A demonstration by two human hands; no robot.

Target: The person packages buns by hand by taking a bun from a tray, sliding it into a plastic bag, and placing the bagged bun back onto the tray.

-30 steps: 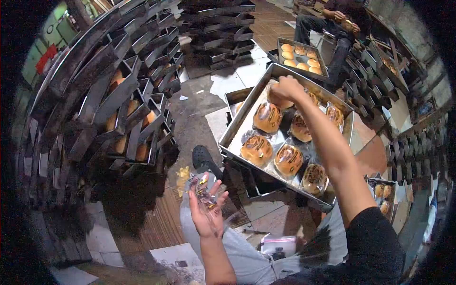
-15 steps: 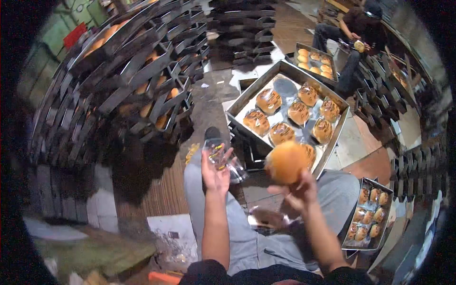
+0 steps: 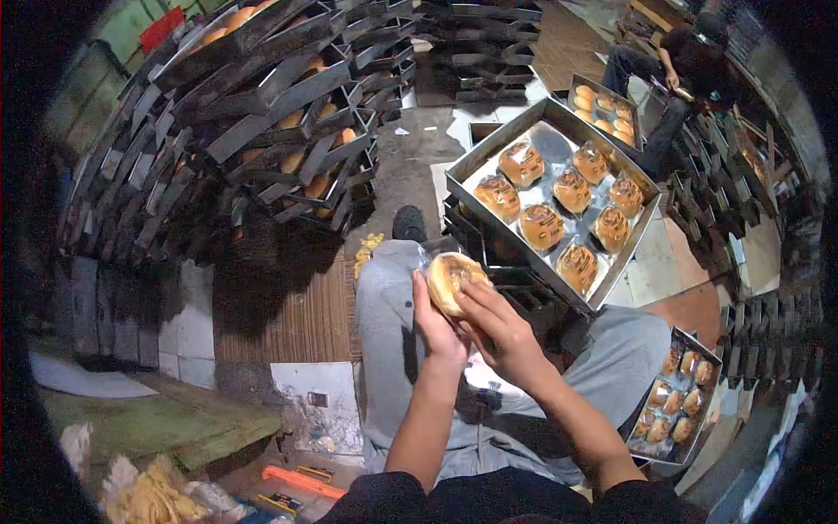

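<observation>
A round bun [image 3: 452, 278] is held between my two hands above my lap, with its paler face turned up. My left hand [image 3: 439, 327] grips it from the left and below. My right hand [image 3: 499, 325] presses on its right side, fingers together across it. Some clear plastic shows at the bun's upper left edge. Just beyond, to the right, a metal tray [image 3: 611, 295] holds several wrapped buns [image 3: 543, 227] with dark markings on their wrappers.
Another tray of wrapped buns [image 3: 670, 402] lies at the right. Farther back is a tray of buns [image 3: 604, 112] beside a seated person [image 3: 690, 57]. Stacked trays [image 3: 288, 113] rise at the left. An orange tool [image 3: 304, 481] lies at the lower left.
My right hand has brought the bun left to my left hand, and both now hold it. The clear bag in my left hand is now mostly hidden. The view has shifted, moving the trays rightward.
</observation>
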